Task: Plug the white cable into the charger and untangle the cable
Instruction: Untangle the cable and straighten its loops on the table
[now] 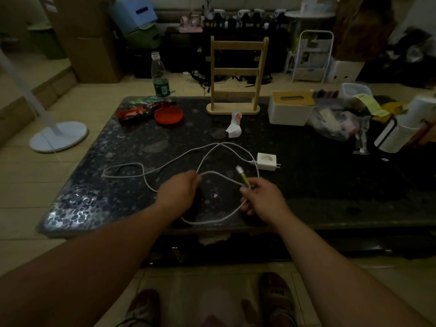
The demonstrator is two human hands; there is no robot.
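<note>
**Two hands on a looped white cable**

Two bare hands work over the dark speckled table (pixel 77 208), each pinching the white cable (pixel 165 165). The left hand (pixel 179 192) is closed on a strand just this side of the white charger (pixel 267 161), well to the charger's left. The right hand (pixel 262 199) is clamped on the cable's free end, close in front of the charger, with the yellow-sleeved plug (pixel 243 177) sticking up out of the fingers and pointing toward the charger without touching it. The hands are apart, a slack arc of cable hanging between them.

The cable's other end meets the charger's left side and appears plugged in. From there it runs left in crossing loops, the farthest loop lying well left of the charger. Behind the charger stand a wooden rack (pixel 236 74) and a white tissue box (pixel 291 109).
</note>
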